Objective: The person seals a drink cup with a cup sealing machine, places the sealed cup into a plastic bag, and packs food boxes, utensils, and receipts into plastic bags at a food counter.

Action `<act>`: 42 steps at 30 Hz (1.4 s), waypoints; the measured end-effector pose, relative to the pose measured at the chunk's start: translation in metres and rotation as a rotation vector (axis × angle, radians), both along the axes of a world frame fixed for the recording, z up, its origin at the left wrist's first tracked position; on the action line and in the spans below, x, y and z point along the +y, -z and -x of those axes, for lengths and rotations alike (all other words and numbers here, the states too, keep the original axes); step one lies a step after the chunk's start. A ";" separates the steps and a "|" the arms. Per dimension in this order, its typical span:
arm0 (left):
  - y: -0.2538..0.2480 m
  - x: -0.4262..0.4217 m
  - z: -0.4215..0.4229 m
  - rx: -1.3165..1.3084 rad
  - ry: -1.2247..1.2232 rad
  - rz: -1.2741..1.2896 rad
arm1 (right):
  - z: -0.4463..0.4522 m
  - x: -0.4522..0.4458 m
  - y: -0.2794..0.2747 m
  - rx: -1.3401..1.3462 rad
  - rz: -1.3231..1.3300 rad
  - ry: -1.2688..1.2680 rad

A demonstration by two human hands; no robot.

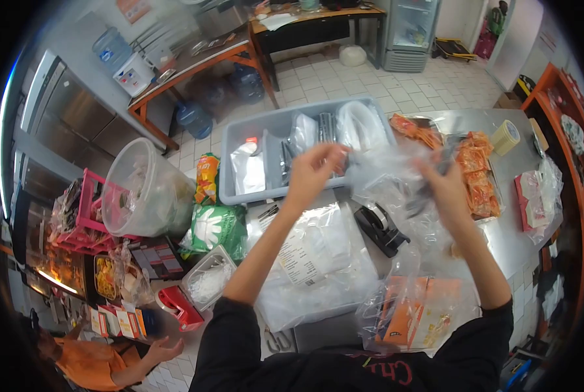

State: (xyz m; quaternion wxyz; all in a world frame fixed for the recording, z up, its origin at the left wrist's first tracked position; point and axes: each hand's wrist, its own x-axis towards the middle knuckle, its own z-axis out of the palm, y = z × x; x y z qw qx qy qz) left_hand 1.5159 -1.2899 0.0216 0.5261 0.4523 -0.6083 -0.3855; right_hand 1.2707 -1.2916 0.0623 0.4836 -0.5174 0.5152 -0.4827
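Note:
A clear plastic bag (386, 168), smeared by motion, stretches between my two hands above the steel table. The fingers of my left hand (315, 171) are drawn together at the bag's left edge, in front of the grey-blue bin. My right hand (447, 186) is closed on the bag's right side; a dark, blurred thing (419, 202) shows by its fingers, too smeared to name. Below them stands a black tape dispenser (380, 228). A printed paper slip (301, 261) lies on a stack of clear plastic bags (344, 287) between my forearms.
The grey-blue bin (239, 194) holds pouches and bags. Trays of orange-red packed food (478, 173) and a lidded tub (506, 137) stand right. Orange packets (403, 307) lie near me. Left are a green bag (218, 228), a clear bucket (138, 225) and a person in orange (86, 366).

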 end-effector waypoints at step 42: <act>-0.108 0.137 0.151 -0.418 0.439 0.072 | 0.120 0.165 -0.055 -0.170 0.048 -0.058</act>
